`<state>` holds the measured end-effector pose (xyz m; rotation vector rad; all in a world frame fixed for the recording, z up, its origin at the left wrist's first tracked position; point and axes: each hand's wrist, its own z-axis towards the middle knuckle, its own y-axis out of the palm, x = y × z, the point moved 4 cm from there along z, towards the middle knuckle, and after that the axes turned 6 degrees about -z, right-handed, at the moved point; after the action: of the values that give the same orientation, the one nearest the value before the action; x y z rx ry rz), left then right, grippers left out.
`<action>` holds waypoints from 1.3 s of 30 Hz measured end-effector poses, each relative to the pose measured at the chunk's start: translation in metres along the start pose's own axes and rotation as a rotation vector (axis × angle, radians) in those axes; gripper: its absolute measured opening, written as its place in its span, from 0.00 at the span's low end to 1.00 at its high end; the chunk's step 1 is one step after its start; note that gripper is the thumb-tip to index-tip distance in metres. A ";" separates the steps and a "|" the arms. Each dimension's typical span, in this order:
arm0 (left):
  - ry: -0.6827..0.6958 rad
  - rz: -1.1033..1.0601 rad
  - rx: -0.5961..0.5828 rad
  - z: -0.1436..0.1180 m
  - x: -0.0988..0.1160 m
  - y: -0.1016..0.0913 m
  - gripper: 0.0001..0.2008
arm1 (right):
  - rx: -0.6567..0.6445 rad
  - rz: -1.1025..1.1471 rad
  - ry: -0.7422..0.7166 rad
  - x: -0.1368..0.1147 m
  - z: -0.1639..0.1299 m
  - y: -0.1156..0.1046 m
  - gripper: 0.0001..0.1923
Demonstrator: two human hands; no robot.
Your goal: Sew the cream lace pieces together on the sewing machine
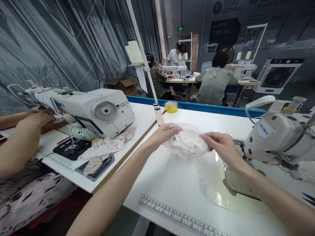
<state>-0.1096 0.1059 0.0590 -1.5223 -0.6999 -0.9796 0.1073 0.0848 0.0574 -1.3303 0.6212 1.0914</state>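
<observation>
Bunched between the two hands on the white table [187, 193], the white lace fabric [187, 143] looks light, limp and snag-prone, best pinched at its edges, where the left hand [164, 132] and right hand [220, 146] curl loosely closed on it

Hard to make out much of the white lace piece [187, 143]: edges tucked under the left hand [164, 133] and right hand [220, 147], pattern too blurry to read. Sewing machine [275, 141] on the right cut off by the frame edge, needle area hidden behind the right wrist. Co-worker's hands [39, 115] at far left covering whatever sits under them, body out of frame. Wall sign [227, 6] chopped at the top.
</observation>
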 end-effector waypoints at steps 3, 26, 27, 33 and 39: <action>-0.011 0.176 0.094 0.044 -0.004 -0.005 0.16 | 0.093 -0.123 0.008 0.021 0.037 0.012 0.20; 0.313 0.909 0.356 0.024 0.005 0.022 0.17 | 0.049 -0.388 -0.100 0.045 -0.003 -0.003 0.15; 0.395 0.901 0.344 0.019 0.011 0.029 0.16 | 0.017 -0.397 -0.114 0.042 -0.018 -0.008 0.14; 1.059 0.779 0.165 -0.030 0.038 0.100 0.10 | -0.071 -0.741 -0.324 0.041 -0.100 -0.050 0.10; 0.901 0.740 -0.153 -0.045 0.039 0.168 0.18 | 0.245 -1.139 -0.091 0.080 -0.118 -0.154 0.14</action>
<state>0.0435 0.0277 0.0128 -1.1295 0.5545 -0.9951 0.3024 0.0108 0.0342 -1.1296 -0.1205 0.1264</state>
